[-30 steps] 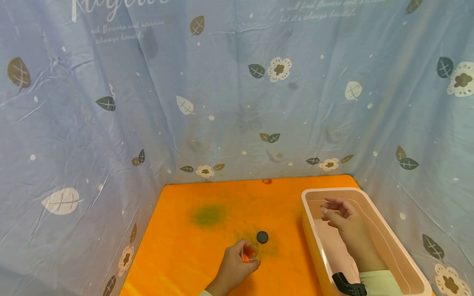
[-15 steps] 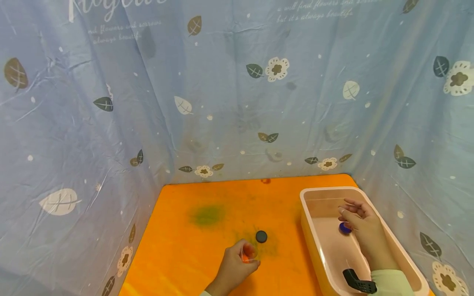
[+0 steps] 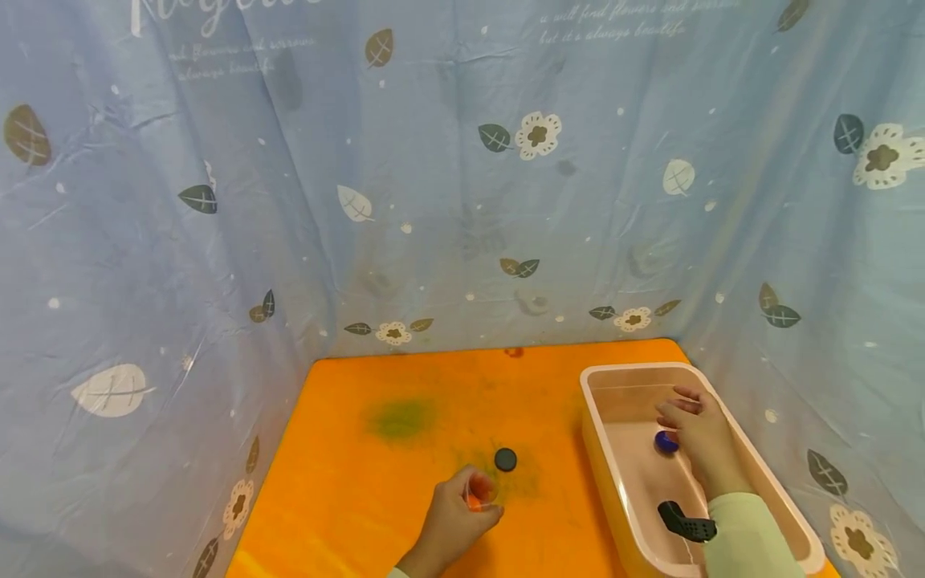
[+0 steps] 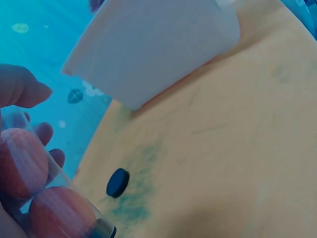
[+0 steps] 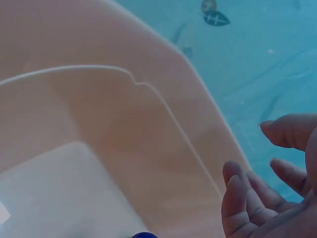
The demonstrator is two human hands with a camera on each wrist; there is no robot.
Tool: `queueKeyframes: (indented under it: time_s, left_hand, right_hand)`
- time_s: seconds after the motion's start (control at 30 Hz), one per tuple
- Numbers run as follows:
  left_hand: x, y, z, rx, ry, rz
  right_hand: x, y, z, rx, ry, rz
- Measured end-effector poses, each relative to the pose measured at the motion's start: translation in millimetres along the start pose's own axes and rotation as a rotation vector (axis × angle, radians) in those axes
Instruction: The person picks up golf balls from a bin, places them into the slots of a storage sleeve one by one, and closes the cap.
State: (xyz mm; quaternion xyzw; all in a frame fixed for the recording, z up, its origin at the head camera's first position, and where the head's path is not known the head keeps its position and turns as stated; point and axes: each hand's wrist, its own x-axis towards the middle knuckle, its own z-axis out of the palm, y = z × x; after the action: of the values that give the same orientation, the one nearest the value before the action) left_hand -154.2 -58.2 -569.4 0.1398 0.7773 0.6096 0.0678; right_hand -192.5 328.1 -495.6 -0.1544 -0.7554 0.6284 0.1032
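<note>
Left hand (image 3: 455, 518): fingers wrapped round a clear plastic cylinder (image 4: 57, 175), two orange balls (image 4: 62, 213) inside, lower centre of head frame. Right hand (image 3: 699, 429): fingers released, slightly bent, over pale pink rectangular plastic bin (image 3: 646, 490), lower right. Round blue object (image 3: 665, 443) in bin, near right fingertips. Small black disc (image 3: 506, 459) on orange tabletop (image 3: 340, 498), up-right of left hand. Blue leaf-print curtain (image 3: 433, 177), upper frame.

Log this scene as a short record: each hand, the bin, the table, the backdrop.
Left hand: grips a clear container; two balls visible inside
Right hand: over the bin, holding nothing visible, fingers loosely bent
Bin: pinkish, at the table's right; a blue piece inside
Table: orange, green-smudged; a black disc just beyond the left hand
Backdrop: blue, printed with leaves and flowers
</note>
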Motion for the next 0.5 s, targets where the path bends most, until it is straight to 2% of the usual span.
queueKeyframes:
  time_s: [0.17, 0.37, 0.5]
  left_hand:
    - [-0.5, 2.0, 1.8, -0.03, -0.014, -0.015]
    - [-3.3, 15.0, 3.3, -0.055, -0.022, -0.006]
    - [-4.3, 11.9, 4.4, -0.041, -0.014, 0.005]
  right_hand:
    - [13, 8, 10, -0.074, -0.033, 0.079]
    - [19, 21, 17, -0.061, -0.036, 0.223]
    - [20, 28, 22, 0.001, 0.027, 0.291]
